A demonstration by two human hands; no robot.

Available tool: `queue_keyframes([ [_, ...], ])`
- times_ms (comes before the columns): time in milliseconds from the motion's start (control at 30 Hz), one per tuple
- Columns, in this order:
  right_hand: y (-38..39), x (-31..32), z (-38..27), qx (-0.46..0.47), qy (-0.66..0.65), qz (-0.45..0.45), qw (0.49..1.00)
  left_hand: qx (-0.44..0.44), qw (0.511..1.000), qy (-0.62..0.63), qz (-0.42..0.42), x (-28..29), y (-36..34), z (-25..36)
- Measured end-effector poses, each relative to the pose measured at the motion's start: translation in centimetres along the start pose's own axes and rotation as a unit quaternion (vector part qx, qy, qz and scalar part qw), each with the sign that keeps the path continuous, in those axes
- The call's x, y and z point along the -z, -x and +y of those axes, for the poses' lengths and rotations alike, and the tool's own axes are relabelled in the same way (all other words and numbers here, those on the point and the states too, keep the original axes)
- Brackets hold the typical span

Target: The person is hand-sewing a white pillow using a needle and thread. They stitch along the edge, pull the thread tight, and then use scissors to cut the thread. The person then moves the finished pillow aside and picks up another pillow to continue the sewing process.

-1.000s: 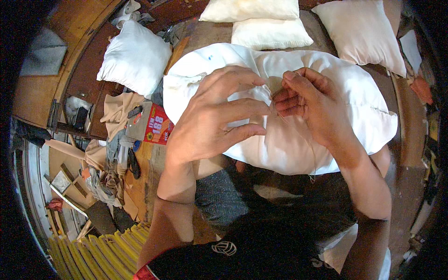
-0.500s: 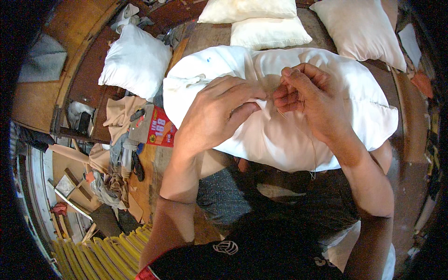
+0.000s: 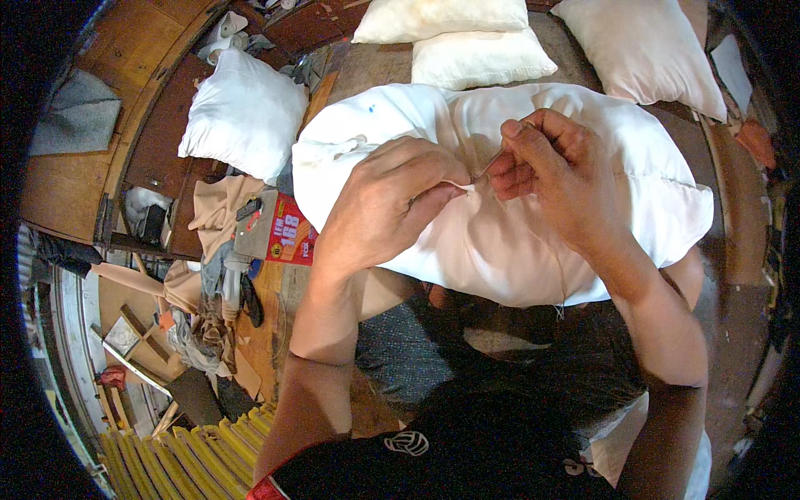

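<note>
A plump white pillow (image 3: 658, 158) lies across my lap, with small blue marks on its left part. My left hand (image 3: 387, 204) rests over its near left side, thumb and forefinger pinching a fold of the white cloth. Close to that fold, my right hand (image 3: 562, 171) is closed on a thin needle (image 3: 489, 167), whose tip end reaches the pinched cloth; whether it has gone through is too small to tell. A pale thread (image 3: 560, 279) trails down the pillow's front below the right hand, with a loose end at its lower edge.
Two cream pillows (image 3: 483, 60) are stacked at the far side, another pillow (image 3: 637, 58) at far right. A white pillow (image 3: 243, 112) lies at far left, above a red and grey packet (image 3: 287, 233) and beige cloth (image 3: 218, 204). A yellow slatted piece (image 3: 183, 458) is at lower left.
The needle in my right hand has come against the pinched cloth, and its shaft now shows between both hands. My left hand keeps its pinch on the fold.
</note>
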State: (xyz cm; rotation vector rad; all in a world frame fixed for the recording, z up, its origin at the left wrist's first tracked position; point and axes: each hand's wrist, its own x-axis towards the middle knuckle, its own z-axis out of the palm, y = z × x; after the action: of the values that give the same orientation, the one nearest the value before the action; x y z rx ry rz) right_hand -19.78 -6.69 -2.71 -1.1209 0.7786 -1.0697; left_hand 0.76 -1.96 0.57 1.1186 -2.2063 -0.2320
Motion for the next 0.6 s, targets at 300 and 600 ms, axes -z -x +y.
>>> queue_keyframes([
  [300, -0.2, 0.6, 0.8, -0.134, -0.089, -0.13, 0.978, -0.005, 0.999, -0.024, 0.032, -0.7, -0.2, 0.4],
  [600, -0.9, 1.5, 0.4, -0.165, -0.108, -0.126, 0.972, -0.1, 0.984, -0.146, 0.022, 0.5, -0.4, 2.1],
])
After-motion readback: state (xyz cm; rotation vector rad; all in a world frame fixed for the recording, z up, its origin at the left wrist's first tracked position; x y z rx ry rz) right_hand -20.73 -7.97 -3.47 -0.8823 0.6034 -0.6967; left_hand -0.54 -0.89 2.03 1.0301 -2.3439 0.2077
